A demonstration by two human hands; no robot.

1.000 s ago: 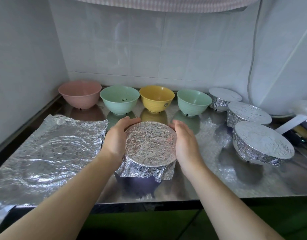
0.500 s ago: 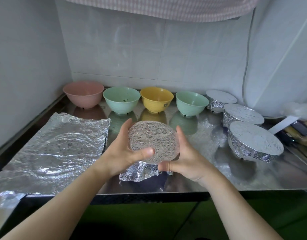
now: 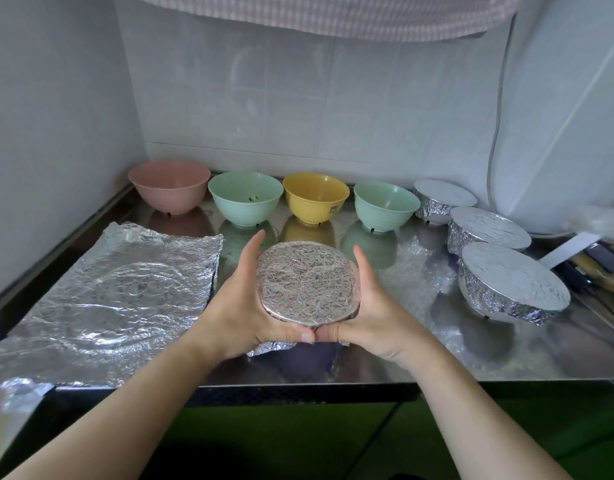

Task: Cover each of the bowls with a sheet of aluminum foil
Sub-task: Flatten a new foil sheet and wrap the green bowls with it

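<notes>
Both the left hand (image 3: 245, 308) and right hand (image 3: 369, 306) grip the round crinkled-foil-covered bowl (image 3: 307, 280) (thumb tips meeting at its near rim), in front of the yellow plastic bowl (image 3: 316, 197) and right of the flat crumpled aluminium foil sheet (image 3: 104, 299)

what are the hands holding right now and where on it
Both hands hold the foil-covered bowl: left hand and right hand cup its sides at the rim, thumbs meeting at its near edge.

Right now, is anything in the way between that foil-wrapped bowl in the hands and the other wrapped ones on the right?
Nothing visible. The foil-wrapped bowl is held by both hands, and bare countertop lies between it and the three covered bowls.
</notes>
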